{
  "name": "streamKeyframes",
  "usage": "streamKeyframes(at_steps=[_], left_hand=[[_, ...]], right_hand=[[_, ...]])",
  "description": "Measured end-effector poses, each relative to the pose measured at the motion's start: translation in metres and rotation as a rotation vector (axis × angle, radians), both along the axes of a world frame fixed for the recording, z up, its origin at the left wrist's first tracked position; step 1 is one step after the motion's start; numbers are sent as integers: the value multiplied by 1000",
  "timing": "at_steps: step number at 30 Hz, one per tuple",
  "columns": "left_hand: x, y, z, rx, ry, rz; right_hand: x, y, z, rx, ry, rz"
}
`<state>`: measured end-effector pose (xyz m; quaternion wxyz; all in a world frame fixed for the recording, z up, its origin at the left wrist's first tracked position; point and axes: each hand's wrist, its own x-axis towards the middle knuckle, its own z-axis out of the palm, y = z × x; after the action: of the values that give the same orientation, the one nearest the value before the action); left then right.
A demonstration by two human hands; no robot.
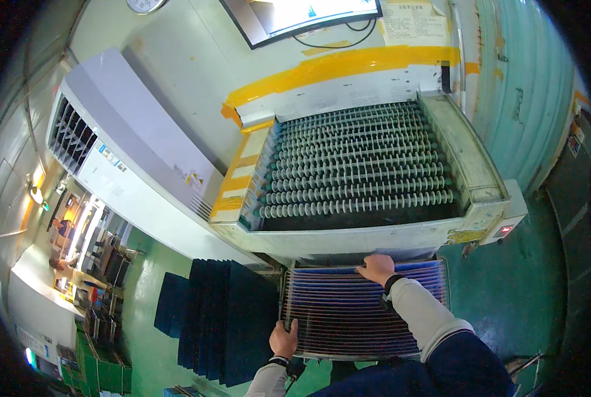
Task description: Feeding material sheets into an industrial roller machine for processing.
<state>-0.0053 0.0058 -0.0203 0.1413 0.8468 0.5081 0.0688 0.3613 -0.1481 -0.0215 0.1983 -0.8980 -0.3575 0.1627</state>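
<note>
Below the roller conveyor (358, 165), slotted rack (348, 311) long axis left-right, left hand (283, 340) fingers gripping near edge, right hand (376, 268) fingers gripping far edge.

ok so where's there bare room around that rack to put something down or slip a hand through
The green floor right of the slotted rack looks bare up to the machine's corner. A narrower green strip lies left of the dark panel stacks. The roller bed carries nothing. It is crowded between stacks and rack, where the left hand grips; the right hand covers the rack's far edge.

Glossy ribbed rack (348, 311), matt dark panels (226, 317), worn painted-metal conveyor frame (375, 235).
</note>
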Motion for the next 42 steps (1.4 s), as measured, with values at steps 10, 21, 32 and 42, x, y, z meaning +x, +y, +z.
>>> streamKeyframes(at_steps=[10,21,32,42], left_hand=[[0,0,1,-8,9,1],[4,-3,6,14,17,19],[3,0,6,-49,70,35],[6,-1,11,-56,77,44]], right_hand=[[1,0,-2,-15,-24,21],[1,0,5,-6,2,9],[1,0,7,-5,14,5],[1,1,-3,37,-51,8]])
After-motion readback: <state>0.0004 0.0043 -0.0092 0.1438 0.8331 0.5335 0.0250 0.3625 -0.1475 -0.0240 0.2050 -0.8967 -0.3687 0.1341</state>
